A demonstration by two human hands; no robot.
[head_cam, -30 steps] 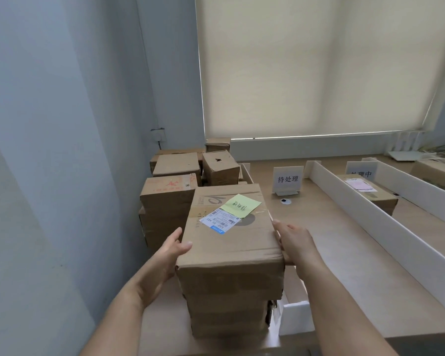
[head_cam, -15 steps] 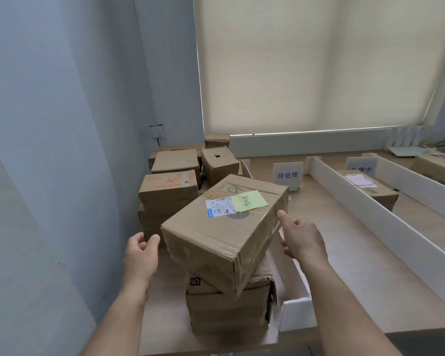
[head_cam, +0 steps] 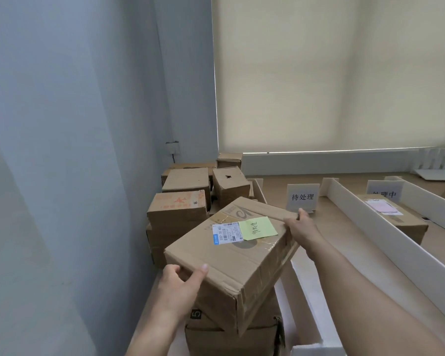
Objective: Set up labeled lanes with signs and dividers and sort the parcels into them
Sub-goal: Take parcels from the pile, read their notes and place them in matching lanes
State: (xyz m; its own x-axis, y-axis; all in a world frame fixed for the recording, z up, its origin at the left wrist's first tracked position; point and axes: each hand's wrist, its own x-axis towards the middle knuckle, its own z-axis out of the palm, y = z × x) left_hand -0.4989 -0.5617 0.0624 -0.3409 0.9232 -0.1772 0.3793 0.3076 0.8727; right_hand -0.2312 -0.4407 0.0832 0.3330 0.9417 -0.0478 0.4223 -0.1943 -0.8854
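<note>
The cardboard parcel (head_cam: 231, 255) is being gripped at two opposite corners: the left hand (head_cam: 176, 289) is curled round the near corner, thumb on the top face and fingers underneath, while the right hand (head_cam: 299, 228) is clamped on the far right corner with fingers wrapped over the edge. The parcel is being held turned on the diagonal and tilted, its near end seemingly just above a lower box (head_cam: 231, 332) of the stack. On its top face a shipping label (head_cam: 225, 233) and a green sticky note (head_cam: 258, 228) with handwriting are being shown to the camera. To the right, past a low white divider (head_cam: 306, 299), the first lane is being marked by a standing sign (head_cam: 303, 197) reading 待处理; the note's writing appears to match it, so this lane is judged the destination. A longer divider (head_cam: 385, 235) is separating that lane from the next, where a second sign (head_cam: 384, 191) and a sorted parcel (head_cam: 396, 219) are standing. More unsorted boxes (head_cam: 180, 209) are being kept against the wall. For a clean placement, the parcel is best being levelled, lifted clear of the low divider so it is not knocked, and set flat on the counter (head_cam: 344, 265) with the note facing up.
</note>
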